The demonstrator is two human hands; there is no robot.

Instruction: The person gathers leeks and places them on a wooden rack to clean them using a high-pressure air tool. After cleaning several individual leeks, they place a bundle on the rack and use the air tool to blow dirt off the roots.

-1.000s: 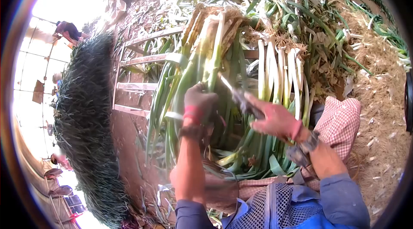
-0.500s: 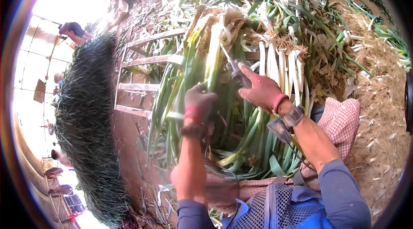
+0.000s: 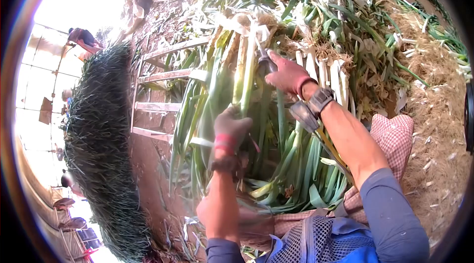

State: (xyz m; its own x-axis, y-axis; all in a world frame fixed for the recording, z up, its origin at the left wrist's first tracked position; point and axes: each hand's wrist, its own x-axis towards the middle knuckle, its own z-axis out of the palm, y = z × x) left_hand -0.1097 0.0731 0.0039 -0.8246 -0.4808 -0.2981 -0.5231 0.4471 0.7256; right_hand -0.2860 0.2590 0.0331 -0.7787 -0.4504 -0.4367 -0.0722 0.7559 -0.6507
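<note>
My left hand (image 3: 232,127), in a thin glove with a pink cuff, is closed around the green part of a few long green onions (image 3: 245,73). Their white, rooted ends point away from me. In my closed right hand (image 3: 291,75), gloved in red, is an air blow gun (image 3: 263,58); its thin nozzle points at the white ends. A grey fitting with a hose (image 3: 304,116) hangs below my right wrist. Beside that hand, more green onions (image 3: 335,80) lie in a row, roots away from me. Their leaves lie below both hands.
A metal rack (image 3: 173,74) with several bars lies left of the onions. Further left is a long stack of green leaves (image 3: 101,154). Stripped leaves (image 3: 345,21) are heaped behind, and root scraps (image 3: 432,164) cover the right. Another person (image 3: 84,39) is at far left.
My right hand has moved up and slightly left with the blow gun, nearer the onions' white ends. My left hand has shifted slightly down, still holding the onions.
</note>
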